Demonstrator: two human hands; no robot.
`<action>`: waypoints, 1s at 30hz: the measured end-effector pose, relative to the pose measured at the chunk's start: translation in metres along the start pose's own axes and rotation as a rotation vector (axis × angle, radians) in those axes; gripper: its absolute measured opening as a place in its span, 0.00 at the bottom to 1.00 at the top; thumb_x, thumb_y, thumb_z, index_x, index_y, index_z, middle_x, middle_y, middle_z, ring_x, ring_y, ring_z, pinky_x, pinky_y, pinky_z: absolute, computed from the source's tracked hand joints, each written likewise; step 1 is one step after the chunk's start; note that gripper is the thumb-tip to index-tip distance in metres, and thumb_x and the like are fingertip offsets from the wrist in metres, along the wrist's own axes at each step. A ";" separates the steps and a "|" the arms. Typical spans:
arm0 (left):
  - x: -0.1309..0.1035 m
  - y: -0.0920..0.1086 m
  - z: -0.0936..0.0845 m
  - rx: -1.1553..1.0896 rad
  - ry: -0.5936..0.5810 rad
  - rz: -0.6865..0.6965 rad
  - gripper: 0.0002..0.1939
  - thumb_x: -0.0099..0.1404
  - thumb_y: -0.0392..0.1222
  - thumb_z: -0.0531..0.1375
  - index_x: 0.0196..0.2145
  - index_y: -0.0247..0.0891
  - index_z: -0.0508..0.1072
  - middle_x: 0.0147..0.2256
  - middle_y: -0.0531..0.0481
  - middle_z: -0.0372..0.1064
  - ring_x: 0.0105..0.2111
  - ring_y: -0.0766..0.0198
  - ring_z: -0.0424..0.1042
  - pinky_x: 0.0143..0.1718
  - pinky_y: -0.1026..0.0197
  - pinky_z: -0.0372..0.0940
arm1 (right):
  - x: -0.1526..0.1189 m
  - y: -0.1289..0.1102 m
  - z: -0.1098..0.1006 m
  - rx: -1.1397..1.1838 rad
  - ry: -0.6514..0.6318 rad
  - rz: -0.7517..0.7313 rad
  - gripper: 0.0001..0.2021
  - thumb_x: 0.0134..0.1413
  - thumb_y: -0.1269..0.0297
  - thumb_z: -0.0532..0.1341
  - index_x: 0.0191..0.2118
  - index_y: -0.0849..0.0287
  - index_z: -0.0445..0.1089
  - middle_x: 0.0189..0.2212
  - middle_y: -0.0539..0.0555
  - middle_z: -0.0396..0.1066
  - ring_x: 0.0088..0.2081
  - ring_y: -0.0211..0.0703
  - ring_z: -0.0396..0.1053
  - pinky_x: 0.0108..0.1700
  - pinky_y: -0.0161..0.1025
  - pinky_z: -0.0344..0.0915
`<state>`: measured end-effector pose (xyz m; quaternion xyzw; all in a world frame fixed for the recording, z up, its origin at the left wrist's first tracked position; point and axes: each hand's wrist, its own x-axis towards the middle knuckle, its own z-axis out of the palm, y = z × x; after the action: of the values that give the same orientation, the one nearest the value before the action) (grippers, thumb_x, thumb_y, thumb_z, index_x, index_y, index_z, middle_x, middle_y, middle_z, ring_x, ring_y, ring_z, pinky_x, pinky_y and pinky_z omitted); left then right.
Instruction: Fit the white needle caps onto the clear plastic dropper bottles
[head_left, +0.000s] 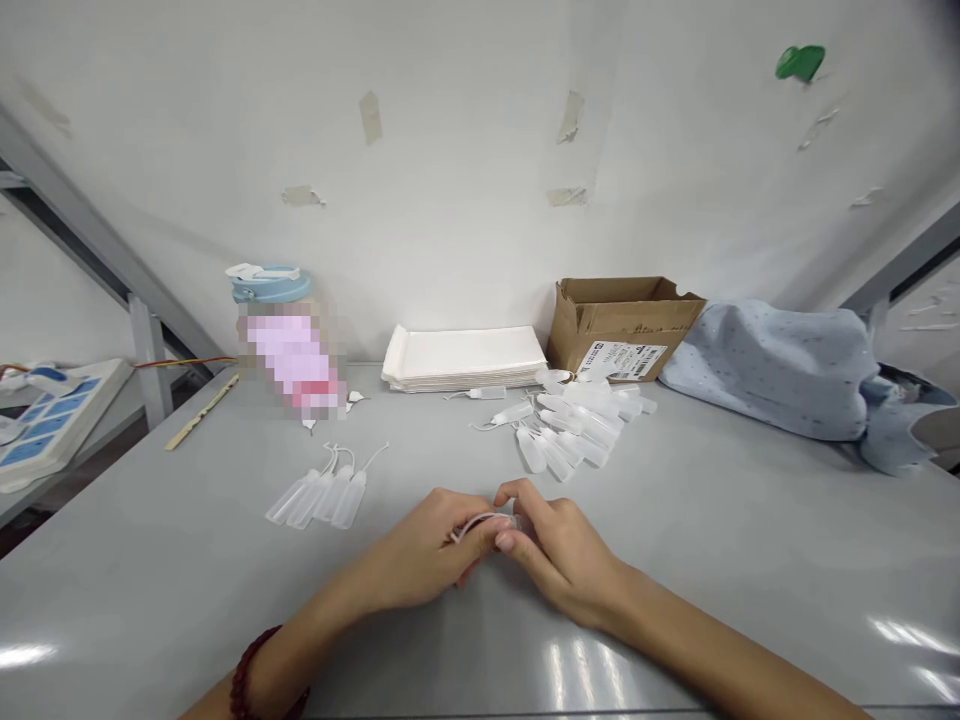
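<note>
My left hand (442,545) and my right hand (562,550) meet above the front middle of the grey table, fingertips nearly touching. Between them is a small translucent piece (516,521) with a thin white cord (478,519) curving over the left fingers. Both hands are closed on this corded piece, most of it hidden by fingers. Left of my left hand lie several clear plastic tubes (322,495) with white cords, side by side. Beyond my right hand is a larger loose pile of the same clear tubes (574,425).
At the back stand a stack of white sheets or bags (465,355) and an open cardboard box (630,325). A light blue cloth (772,355) lies at right. A blurred pink item (289,355), a blue roll (274,285) and a yellowish strip (201,412) are at left.
</note>
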<state>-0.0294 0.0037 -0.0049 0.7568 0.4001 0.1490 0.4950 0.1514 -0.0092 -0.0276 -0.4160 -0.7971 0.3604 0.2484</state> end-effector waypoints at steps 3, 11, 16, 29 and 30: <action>-0.001 0.001 0.001 0.061 -0.001 0.059 0.23 0.69 0.51 0.45 0.19 0.37 0.56 0.19 0.56 0.54 0.20 0.69 0.54 0.23 0.66 0.50 | 0.002 0.000 0.000 0.221 -0.028 0.065 0.23 0.60 0.41 0.44 0.41 0.58 0.57 0.18 0.45 0.60 0.19 0.36 0.55 0.24 0.34 0.51; -0.004 -0.001 -0.001 -0.041 -0.058 0.056 0.15 0.66 0.43 0.50 0.23 0.36 0.64 0.21 0.56 0.56 0.22 0.69 0.57 0.23 0.66 0.52 | 0.003 -0.004 0.000 0.608 -0.162 0.203 0.29 0.56 0.36 0.41 0.33 0.59 0.60 0.21 0.46 0.53 0.20 0.33 0.49 0.21 0.31 0.47; -0.004 0.002 -0.004 -0.008 -0.041 0.050 0.08 0.62 0.43 0.56 0.28 0.36 0.68 0.23 0.57 0.54 0.23 0.69 0.54 0.24 0.67 0.51 | 0.001 -0.002 0.000 0.353 -0.025 0.111 0.28 0.58 0.38 0.40 0.43 0.59 0.58 0.23 0.49 0.61 0.25 0.39 0.59 0.27 0.35 0.54; -0.004 0.001 -0.014 -0.036 0.149 0.027 0.18 0.67 0.48 0.52 0.22 0.36 0.63 0.21 0.57 0.56 0.23 0.70 0.57 0.24 0.67 0.53 | 0.001 0.001 0.001 -0.075 0.208 -0.146 0.13 0.61 0.65 0.52 0.50 0.57 0.55 0.38 0.58 0.68 0.36 0.47 0.68 0.37 0.43 0.64; -0.004 0.001 -0.015 -0.051 0.167 0.023 0.18 0.67 0.49 0.51 0.23 0.36 0.64 0.21 0.56 0.57 0.23 0.69 0.58 0.25 0.68 0.54 | 0.001 0.003 0.001 -0.099 0.229 -0.179 0.11 0.61 0.67 0.50 0.50 0.57 0.56 0.38 0.59 0.68 0.37 0.47 0.68 0.38 0.43 0.64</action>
<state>-0.0409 0.0101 0.0034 0.7334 0.4272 0.2274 0.4774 0.1509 -0.0075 -0.0303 -0.3933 -0.8142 0.2474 0.3481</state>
